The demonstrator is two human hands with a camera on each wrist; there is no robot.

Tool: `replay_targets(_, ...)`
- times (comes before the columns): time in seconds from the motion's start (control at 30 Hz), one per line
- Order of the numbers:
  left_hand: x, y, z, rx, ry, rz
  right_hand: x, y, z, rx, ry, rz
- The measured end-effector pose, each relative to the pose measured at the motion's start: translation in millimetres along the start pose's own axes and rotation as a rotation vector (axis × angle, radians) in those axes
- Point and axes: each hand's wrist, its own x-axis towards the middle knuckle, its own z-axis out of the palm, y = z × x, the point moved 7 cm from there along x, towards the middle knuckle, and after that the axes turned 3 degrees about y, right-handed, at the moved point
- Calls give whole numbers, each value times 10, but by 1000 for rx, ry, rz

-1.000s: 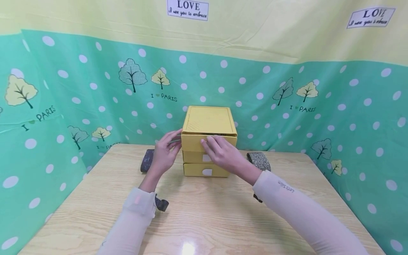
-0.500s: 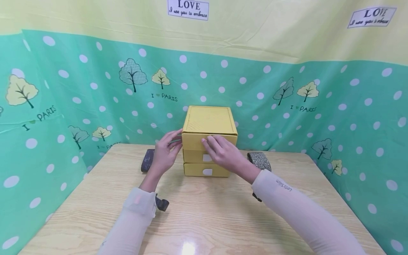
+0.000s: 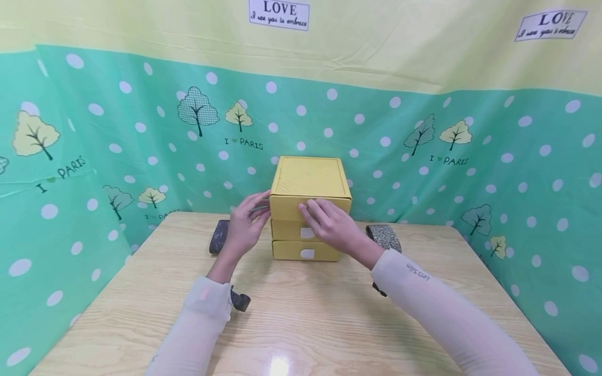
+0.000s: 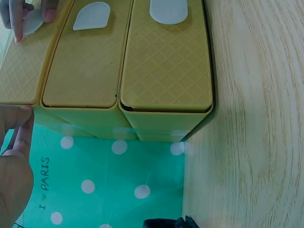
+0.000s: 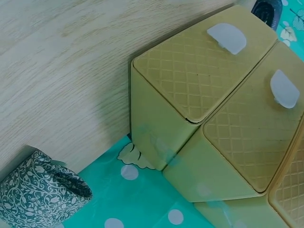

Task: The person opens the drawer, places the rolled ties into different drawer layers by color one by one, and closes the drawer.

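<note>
A yellow three-drawer box [image 3: 310,176] stands at the back of the table in the head view. Its top drawer [image 3: 284,208] sits flush with the frame. My right hand [image 3: 331,223] is at that drawer's front. In the left wrist view its fingers lie on both sides of the white handle [image 4: 33,21] and hold it. My left hand [image 3: 244,225] rests against the box's left side near the top corner, fingers extended. Lower down, the middle drawer [image 4: 85,61] and bottom drawer [image 4: 166,66] show white tabs and look closed.
A dark blue patterned item [image 3: 219,237] lies left of the box, partly behind my left hand. To the right stands a floral-patterned fabric pouch [image 5: 42,190]. Polka-dot curtain [image 3: 400,136] hangs close behind the wooden table [image 3: 301,313].
The top drawer has slid inward under my right hand, and the dark gap above its front has closed. My left hand has stayed at the box's side.
</note>
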Motion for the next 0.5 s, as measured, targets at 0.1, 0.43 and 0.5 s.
replay_targets(0.1, -7, -146, -7, 2, 1, -1, -5, 2, -2, -1, 13, -2)
replay_targets(0.43, -9, -138, -6, 4, 7, -9, -11, 14, 30, 10, 15, 7)
replay_targets(0.5, -7, -142, -8, 5, 3, -12, -8, 15, 29, 11, 12, 8)
